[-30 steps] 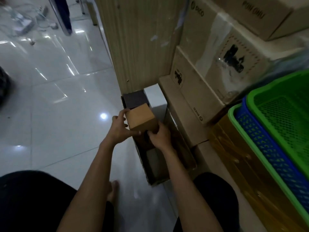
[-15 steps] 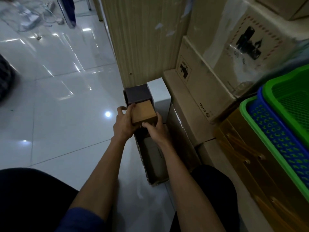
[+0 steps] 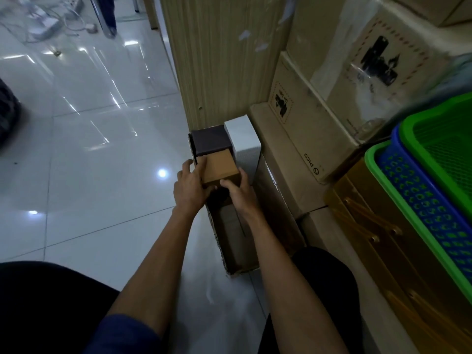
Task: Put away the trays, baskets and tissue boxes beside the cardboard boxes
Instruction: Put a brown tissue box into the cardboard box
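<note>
A: Glossy white floor tiles (image 3: pixel 89 149) fill the left. What lies beside them?
B: The left hand (image 3: pixel 190 190), fingers curled on the near left side of a plain brown tissue box (image 3: pixel 221 168).
A: Which way does it run?
B: Away from the person, flat top up, with its far end at a dark box (image 3: pixel 208 143) inside a long open carton (image 3: pixel 237 241). The right hand (image 3: pixel 240 194) grips its near right corner. Further right are stacked cardboard boxes (image 3: pixel 293 139) and perforated plastic baskets (image 3: pixel 421 200).

Open floor (image 3: pixel 89 162) left; stacked cardboard boxes (image 3: pixel 301 139) block the right.

"pico" on cardboard box (image 3: pixel 306 123)
</note>
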